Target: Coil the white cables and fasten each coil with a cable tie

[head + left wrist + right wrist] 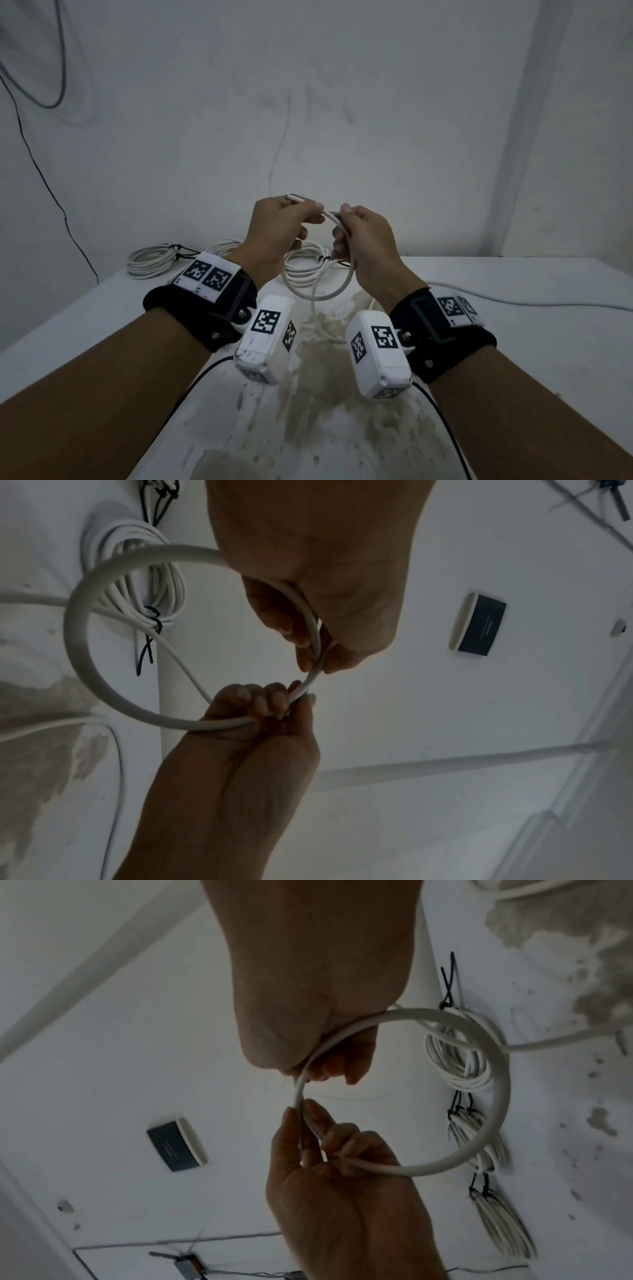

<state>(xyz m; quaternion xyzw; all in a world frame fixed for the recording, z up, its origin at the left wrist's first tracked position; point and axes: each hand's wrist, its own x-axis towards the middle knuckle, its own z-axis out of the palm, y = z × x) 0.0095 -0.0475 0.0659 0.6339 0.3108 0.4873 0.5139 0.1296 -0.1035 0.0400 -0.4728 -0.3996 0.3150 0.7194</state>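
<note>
White cable (337, 289), black cable ties (326, 259), white surface (513, 342) blotched brownish, black wrist straps (191, 308) with black-and-white square-patterned tags (207, 273).

White cable (493, 1096) loop between both hands

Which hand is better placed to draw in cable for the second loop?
Probably the right hand: the slack white round cable trails past it across the stained white table, while the left hand pinches the cable's free end.

The head camera looks forward and down over both forearms at the table (513, 281), while each wrist camera peers up close along its palm, all sharing the white cable loop (337, 291).
</note>
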